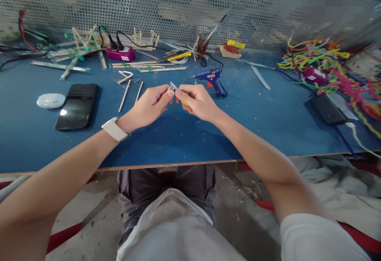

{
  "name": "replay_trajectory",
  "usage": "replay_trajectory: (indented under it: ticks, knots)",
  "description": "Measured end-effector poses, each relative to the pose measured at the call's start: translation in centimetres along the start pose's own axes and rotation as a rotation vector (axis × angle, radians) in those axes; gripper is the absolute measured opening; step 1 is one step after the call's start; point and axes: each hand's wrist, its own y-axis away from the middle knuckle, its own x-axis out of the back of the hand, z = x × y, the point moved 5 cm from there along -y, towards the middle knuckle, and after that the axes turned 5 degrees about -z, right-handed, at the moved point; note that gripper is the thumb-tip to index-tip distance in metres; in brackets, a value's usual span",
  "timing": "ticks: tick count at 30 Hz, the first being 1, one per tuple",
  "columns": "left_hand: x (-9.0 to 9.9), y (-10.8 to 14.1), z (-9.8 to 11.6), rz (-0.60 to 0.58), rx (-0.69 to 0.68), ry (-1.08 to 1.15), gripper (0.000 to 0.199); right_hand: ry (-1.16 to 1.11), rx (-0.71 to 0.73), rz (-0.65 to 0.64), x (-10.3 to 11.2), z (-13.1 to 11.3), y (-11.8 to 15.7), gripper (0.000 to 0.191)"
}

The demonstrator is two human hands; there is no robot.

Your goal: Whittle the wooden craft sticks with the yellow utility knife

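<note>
Nearest, pale shirt (pixel 178 231). At left, left hand (pixel 152 103) pinched narrow, contents unclear. Just beside, above table (pixel 184 144), thin blade (pixel 173 86): likely light, stiff, brittle, sharp. Best gripped by yellow handle (pixel 185 104), clasped in right hand (pixel 196 101).

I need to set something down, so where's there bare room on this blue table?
The widest bare patch of blue tabletop lies between the blue plastic glue gun and black rectangular box. Another lies between the glossy black phone and near edge. Crowding runs along the grey perforated metal screen and around the tangled multicoloured strands.
</note>
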Motion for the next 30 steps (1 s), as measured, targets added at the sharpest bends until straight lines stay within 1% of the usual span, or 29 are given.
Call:
replay_trajectory:
  ticks: [3,6,9,13,16,23,26,30]
  knots:
    - [-0.3,0.2,0.4,-0.107,0.029,0.083,0.062,0.045,0.026,-0.097,0.6,-0.5,0.1,0.063]
    - [-0.6,0.4,0.8,-0.175,0.052,0.153,0.060,0.047,0.036,-0.141,0.8,-0.8,0.2,0.062]
    - [-0.6,0.5,1.0,-0.204,0.053,0.179,0.060,0.040,0.042,-0.164,0.8,-1.0,0.3,0.061]
    - [-0.6,0.5,1.1,-0.212,0.046,0.173,0.060,0.058,0.066,-0.192,0.7,-1.2,0.3,0.059]
    - [-0.5,0.5,1.1,-0.190,0.013,0.114,0.060,0.067,0.065,-0.180,0.8,-1.2,0.3,0.059]
    - [0.2,0.5,1.0,-0.057,-0.065,-0.142,0.060,0.047,0.063,-0.116,0.7,-0.9,0.1,0.061]
    - [0.3,0.4,0.9,-0.002,-0.093,-0.194,0.062,0.012,0.061,-0.083,0.4,-0.6,0.0,0.062]
    - [0.5,0.3,0.7,0.056,-0.107,-0.231,0.061,-0.024,0.054,0.005,-0.2,-0.3,-0.1,0.063]
